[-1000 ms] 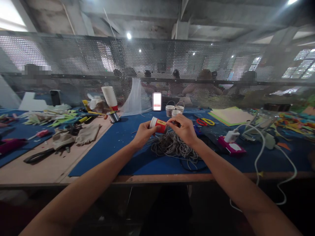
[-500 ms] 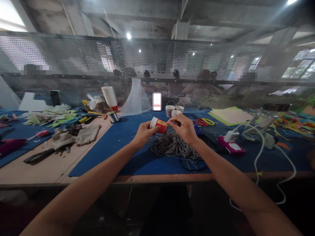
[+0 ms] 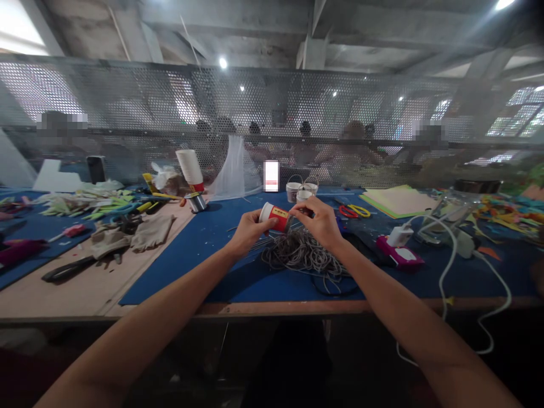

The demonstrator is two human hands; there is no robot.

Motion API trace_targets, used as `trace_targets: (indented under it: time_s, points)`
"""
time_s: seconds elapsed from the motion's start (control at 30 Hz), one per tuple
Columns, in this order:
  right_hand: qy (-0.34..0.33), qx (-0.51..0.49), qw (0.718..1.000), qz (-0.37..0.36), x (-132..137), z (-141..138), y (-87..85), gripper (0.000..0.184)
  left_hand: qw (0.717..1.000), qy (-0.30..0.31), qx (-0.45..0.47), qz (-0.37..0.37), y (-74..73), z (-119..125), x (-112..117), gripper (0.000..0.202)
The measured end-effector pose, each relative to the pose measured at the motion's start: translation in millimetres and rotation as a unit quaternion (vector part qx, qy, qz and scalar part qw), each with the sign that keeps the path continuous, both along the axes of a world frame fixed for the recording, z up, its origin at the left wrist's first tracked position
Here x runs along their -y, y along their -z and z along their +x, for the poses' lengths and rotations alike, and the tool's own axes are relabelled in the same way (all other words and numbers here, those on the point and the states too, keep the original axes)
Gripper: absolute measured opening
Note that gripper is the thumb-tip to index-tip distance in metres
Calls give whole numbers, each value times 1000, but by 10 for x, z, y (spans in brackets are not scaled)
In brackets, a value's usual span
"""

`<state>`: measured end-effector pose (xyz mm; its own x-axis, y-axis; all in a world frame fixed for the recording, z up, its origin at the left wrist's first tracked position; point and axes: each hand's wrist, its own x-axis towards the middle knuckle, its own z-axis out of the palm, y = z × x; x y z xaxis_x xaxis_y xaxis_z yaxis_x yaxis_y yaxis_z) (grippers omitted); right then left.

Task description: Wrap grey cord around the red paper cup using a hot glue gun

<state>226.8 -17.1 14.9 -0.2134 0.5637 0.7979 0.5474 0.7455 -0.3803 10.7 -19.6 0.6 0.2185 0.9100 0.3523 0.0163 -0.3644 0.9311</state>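
In my left hand [image 3: 250, 231] is a red and white paper cup [image 3: 278, 217], tipped on its side with its white end to the left. The thumb lies along its wall and the fingers wrap behind it. At the cup's right end my right hand [image 3: 317, 221] is closed in a pinch on what looks like a strand of grey cord, mostly hidden by the fingers. Grey also shows along that end of the cup. Directly below both hands lies a loose tangled pile of grey cord [image 3: 304, 254] on the blue mat [image 3: 187, 272].
Small white cups with looped handles [image 3: 293, 191] stand behind my hands. At left are stacked paper cups [image 3: 189, 167], a wire spool [image 3: 198, 202], gloves [image 3: 152, 232] and pliers. Red-yellow scissors [image 3: 355, 211], coloured sheets [image 3: 399, 201] and a pink power strip [image 3: 399, 255] lie right.
My right fingers have shifted very slightly at the cup's end. The cup and my left hand stay almost where they were.
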Motion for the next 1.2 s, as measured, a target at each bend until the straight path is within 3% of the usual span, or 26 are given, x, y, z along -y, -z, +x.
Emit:
trace_targets:
  time_s: [1.2]
  points:
    - [-18, -48, 998, -32, -50, 41, -14, 14, 999, 16, 23, -19, -44, 0, 43, 31]
